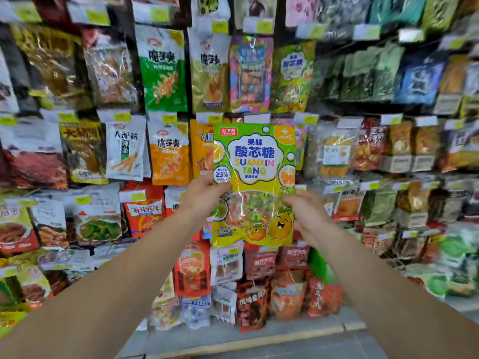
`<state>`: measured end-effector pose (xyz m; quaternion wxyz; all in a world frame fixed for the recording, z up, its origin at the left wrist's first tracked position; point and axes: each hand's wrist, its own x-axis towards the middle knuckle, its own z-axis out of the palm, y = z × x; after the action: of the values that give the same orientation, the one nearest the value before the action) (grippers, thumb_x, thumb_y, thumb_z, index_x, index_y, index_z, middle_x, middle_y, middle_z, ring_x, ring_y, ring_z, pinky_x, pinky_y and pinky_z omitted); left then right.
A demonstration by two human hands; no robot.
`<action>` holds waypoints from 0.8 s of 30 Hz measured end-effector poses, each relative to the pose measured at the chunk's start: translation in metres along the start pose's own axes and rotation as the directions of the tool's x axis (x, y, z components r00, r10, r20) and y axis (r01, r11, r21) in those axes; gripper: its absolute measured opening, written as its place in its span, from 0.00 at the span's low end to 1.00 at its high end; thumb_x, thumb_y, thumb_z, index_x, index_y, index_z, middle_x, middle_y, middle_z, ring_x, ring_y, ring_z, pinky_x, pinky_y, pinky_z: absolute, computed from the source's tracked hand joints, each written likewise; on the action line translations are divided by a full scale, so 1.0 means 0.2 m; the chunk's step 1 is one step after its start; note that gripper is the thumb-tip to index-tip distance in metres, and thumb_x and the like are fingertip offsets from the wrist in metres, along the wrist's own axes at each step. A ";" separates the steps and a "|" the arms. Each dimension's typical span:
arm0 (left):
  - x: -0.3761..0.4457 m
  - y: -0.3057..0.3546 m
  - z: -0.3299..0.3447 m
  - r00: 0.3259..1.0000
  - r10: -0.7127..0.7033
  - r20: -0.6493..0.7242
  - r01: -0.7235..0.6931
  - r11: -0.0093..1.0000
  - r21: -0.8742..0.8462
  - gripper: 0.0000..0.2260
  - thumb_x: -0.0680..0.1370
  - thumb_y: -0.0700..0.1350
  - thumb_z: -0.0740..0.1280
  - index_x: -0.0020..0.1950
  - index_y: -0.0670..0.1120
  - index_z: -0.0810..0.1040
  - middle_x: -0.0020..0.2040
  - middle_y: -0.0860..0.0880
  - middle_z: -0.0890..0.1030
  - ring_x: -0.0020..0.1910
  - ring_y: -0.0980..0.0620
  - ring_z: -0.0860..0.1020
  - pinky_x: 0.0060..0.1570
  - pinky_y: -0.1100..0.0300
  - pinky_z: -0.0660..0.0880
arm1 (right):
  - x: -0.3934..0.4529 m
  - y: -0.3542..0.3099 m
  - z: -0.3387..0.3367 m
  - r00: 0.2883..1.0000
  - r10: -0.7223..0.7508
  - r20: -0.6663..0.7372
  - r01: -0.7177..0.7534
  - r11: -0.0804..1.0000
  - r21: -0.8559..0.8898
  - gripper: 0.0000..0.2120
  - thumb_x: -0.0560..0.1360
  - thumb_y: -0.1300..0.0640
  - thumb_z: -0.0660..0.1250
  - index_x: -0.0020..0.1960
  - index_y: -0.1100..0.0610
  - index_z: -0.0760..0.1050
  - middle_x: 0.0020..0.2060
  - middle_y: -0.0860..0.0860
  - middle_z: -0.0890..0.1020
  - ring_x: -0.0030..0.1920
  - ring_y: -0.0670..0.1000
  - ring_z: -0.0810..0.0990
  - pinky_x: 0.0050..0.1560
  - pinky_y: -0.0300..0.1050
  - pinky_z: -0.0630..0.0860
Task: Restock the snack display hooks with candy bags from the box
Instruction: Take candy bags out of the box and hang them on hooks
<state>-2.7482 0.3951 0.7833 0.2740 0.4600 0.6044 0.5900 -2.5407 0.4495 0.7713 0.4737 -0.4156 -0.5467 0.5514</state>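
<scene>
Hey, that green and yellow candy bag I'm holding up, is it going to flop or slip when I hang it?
Probably floppy: the candy bag is thin wrinkled film. Its glossy surface may be slippery. Loose candies sit low, so it should hang bottom-heavy. Left hand and right hand pinch its sides.
</scene>
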 end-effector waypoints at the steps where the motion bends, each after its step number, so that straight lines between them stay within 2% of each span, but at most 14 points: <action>1: 0.04 0.04 0.03 1.000 0.011 0.005 -0.011 1.000 -0.013 0.10 0.72 0.47 0.72 0.45 0.41 0.80 0.42 0.45 0.78 0.42 0.48 0.75 0.43 0.53 0.67 | 0.06 -0.02 -0.03 1.000 -0.004 0.002 0.004 1.000 -0.009 0.11 0.77 0.62 0.67 0.36 0.56 0.75 0.37 0.51 0.79 0.41 0.49 0.77 0.54 0.49 0.71; 3: 0.14 0.12 0.10 0.999 0.039 0.012 -0.038 0.998 -0.046 0.12 0.73 0.47 0.71 0.48 0.39 0.79 0.43 0.45 0.77 0.41 0.49 0.74 0.43 0.53 0.67 | 0.17 -0.10 -0.05 0.999 -0.016 -0.034 0.015 1.000 -0.024 0.09 0.76 0.60 0.68 0.36 0.55 0.79 0.41 0.56 0.82 0.44 0.52 0.77 0.52 0.50 0.70; 5: 0.24 0.19 0.15 0.998 0.062 0.005 -0.062 0.996 -0.058 0.06 0.75 0.44 0.70 0.46 0.42 0.79 0.42 0.46 0.76 0.40 0.50 0.71 0.40 0.54 0.65 | 0.30 -0.16 -0.08 0.998 -0.024 -0.053 0.025 1.000 0.006 0.05 0.74 0.55 0.70 0.49 0.53 0.78 0.51 0.54 0.81 0.52 0.53 0.78 0.58 0.52 0.71; 7: 0.37 0.23 0.19 0.996 0.091 0.000 -0.091 0.994 -0.064 0.05 0.74 0.44 0.71 0.40 0.46 0.78 0.40 0.47 0.75 0.40 0.49 0.71 0.38 0.55 0.64 | 0.42 -0.22 -0.09 1.000 -0.017 -0.026 0.017 1.000 0.013 0.29 0.66 0.48 0.73 0.65 0.55 0.73 0.64 0.53 0.77 0.63 0.57 0.77 0.61 0.56 0.72; 8: 0.45 0.25 0.21 0.995 0.104 -0.003 -0.104 0.992 -0.073 0.06 0.74 0.45 0.71 0.38 0.47 0.78 0.39 0.48 0.76 0.41 0.49 0.73 0.40 0.55 0.65 | 0.52 -0.23 -0.10 0.999 -0.042 -0.023 0.043 0.999 0.018 0.32 0.66 0.48 0.72 0.67 0.55 0.71 0.65 0.52 0.77 0.64 0.56 0.76 0.63 0.58 0.72; 11: 0.62 0.32 0.24 0.989 0.146 0.020 -0.143 0.983 -0.113 0.05 0.74 0.43 0.71 0.40 0.43 0.80 0.41 0.45 0.80 0.43 0.48 0.76 0.47 0.51 0.70 | 0.68 -0.30 -0.08 0.996 -0.071 -0.056 0.073 0.997 0.034 0.24 0.70 0.50 0.70 0.64 0.57 0.73 0.63 0.51 0.78 0.61 0.55 0.77 0.65 0.59 0.72; 13: 0.75 0.37 0.27 0.985 0.170 0.022 -0.164 0.971 -0.172 0.06 0.74 0.44 0.71 0.43 0.40 0.82 0.45 0.45 0.83 0.45 0.50 0.78 0.53 0.48 0.72 | 0.82 -0.34 -0.07 0.994 -0.091 -0.054 0.095 0.993 0.066 0.29 0.67 0.49 0.72 0.66 0.55 0.73 0.63 0.54 0.78 0.63 0.58 0.77 0.65 0.61 0.72; 15: 0.86 0.43 0.29 0.985 0.162 0.058 -0.147 0.967 -0.208 0.05 0.76 0.47 0.71 0.45 0.46 0.82 0.48 0.51 0.84 0.48 0.57 0.77 0.56 0.52 0.68 | 0.99 -0.35 -0.09 0.995 -0.097 -0.020 0.099 0.988 0.121 0.40 0.58 0.46 0.75 0.69 0.52 0.71 0.66 0.54 0.77 0.67 0.59 0.75 0.66 0.66 0.70; 17: 0.96 0.49 0.32 0.983 0.152 0.100 -0.127 0.967 -0.221 0.06 0.78 0.49 0.70 0.48 0.47 0.79 0.51 0.55 0.78 0.50 0.59 0.73 0.59 0.54 0.62 | 1.08 -0.40 -0.10 0.994 -0.113 0.003 0.111 0.980 0.166 0.37 0.61 0.48 0.76 0.68 0.51 0.72 0.67 0.53 0.77 0.68 0.58 0.74 0.65 0.69 0.70; 19: 1.06 0.53 0.34 0.980 0.173 0.101 -0.148 0.964 -0.220 0.12 0.77 0.52 0.70 0.54 0.45 0.77 0.54 0.55 0.74 0.52 0.60 0.72 0.61 0.52 0.65 | 1.12 -0.47 -0.11 0.994 -0.112 0.009 0.108 0.979 0.173 0.25 0.71 0.54 0.73 0.67 0.53 0.72 0.67 0.53 0.76 0.69 0.58 0.72 0.64 0.70 0.71; 20: 1.11 0.56 0.36 0.972 0.208 0.108 -0.178 0.955 -0.237 0.15 0.75 0.54 0.72 0.54 0.45 0.76 0.55 0.54 0.75 0.51 0.63 0.75 0.60 0.52 0.69 | 1.16 -0.48 -0.12 0.993 -0.116 -0.003 0.115 0.980 0.162 0.24 0.72 0.54 0.73 0.66 0.53 0.72 0.68 0.53 0.76 0.70 0.58 0.72 0.65 0.70 0.70; 21: 1.16 0.58 0.39 0.965 0.247 0.090 -0.215 0.940 -0.266 0.23 0.71 0.57 0.74 0.57 0.42 0.77 0.58 0.52 0.78 0.52 0.63 0.78 0.59 0.51 0.73 | 1.22 -0.49 -0.14 0.994 -0.113 0.005 0.111 0.982 0.151 0.27 0.68 0.51 0.75 0.65 0.53 0.72 0.68 0.53 0.75 0.70 0.57 0.71 0.66 0.70 0.69; 23: 1.24 0.62 0.43 0.955 0.293 0.040 -0.272 0.923 -0.273 0.39 0.62 0.62 0.77 0.66 0.42 0.75 0.65 0.48 0.78 0.61 0.51 0.78 0.63 0.43 0.74 | 1.37 -0.49 -0.18 0.991 -0.130 0.014 0.128 0.986 0.102 0.40 0.56 0.44 0.78 0.66 0.52 0.73 0.67 0.54 0.76 0.69 0.58 0.73 0.66 0.70 0.68; 24: 1.29 0.64 0.46 0.953 0.302 0.017 -0.286 0.919 -0.269 0.37 0.64 0.61 0.77 0.66 0.42 0.75 0.66 0.48 0.78 0.62 0.48 0.77 0.63 0.45 0.73 | 1.44 -0.50 -0.20 0.989 -0.145 -0.007 0.145 0.986 0.084 0.41 0.53 0.43 0.77 0.65 0.53 0.74 0.65 0.53 0.78 0.67 0.58 0.75 0.66 0.70 0.69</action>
<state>-2.7478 0.6486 0.9473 0.2585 0.5219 0.4363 0.6859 -2.5546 0.7351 0.8852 0.5299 -0.3547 -0.5513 0.5380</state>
